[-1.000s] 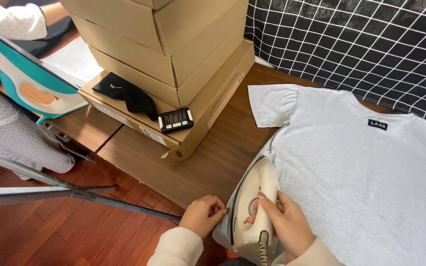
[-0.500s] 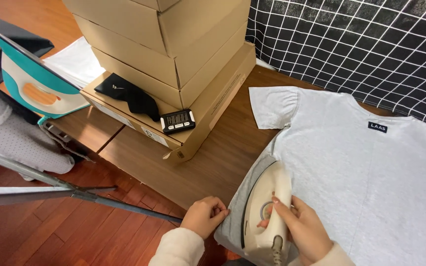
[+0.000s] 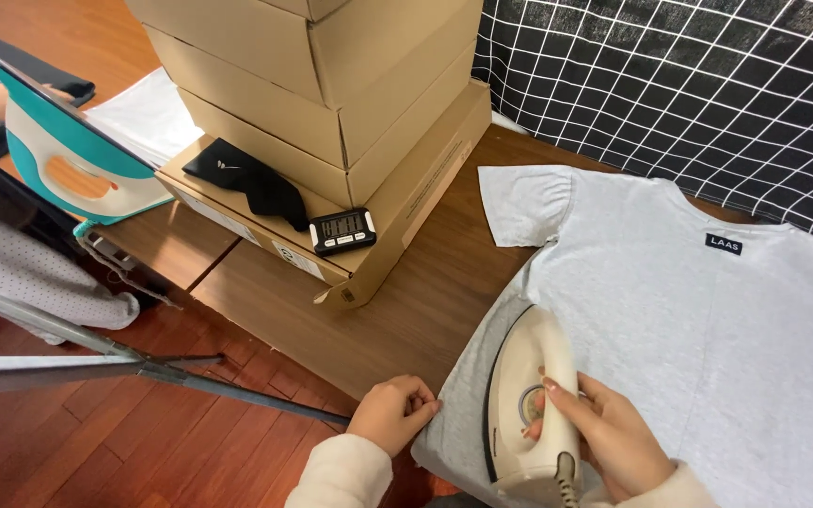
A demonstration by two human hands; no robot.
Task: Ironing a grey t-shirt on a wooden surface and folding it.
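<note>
Hand [image 3: 613, 437] seemingly clasped around iron [image 3: 531, 404]

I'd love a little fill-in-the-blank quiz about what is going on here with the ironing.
1. The right hand grips the handle of a cream-coloured ____ resting on the cloth.
2. The garment spread flat on the table is a light grey ____.
3. The left hand pinches the shirt's edge at the near side of the ____.
4. A small black timer lies on the lowest cardboard ____ of the stack.

Missing words: iron; T-shirt; table; box
</note>
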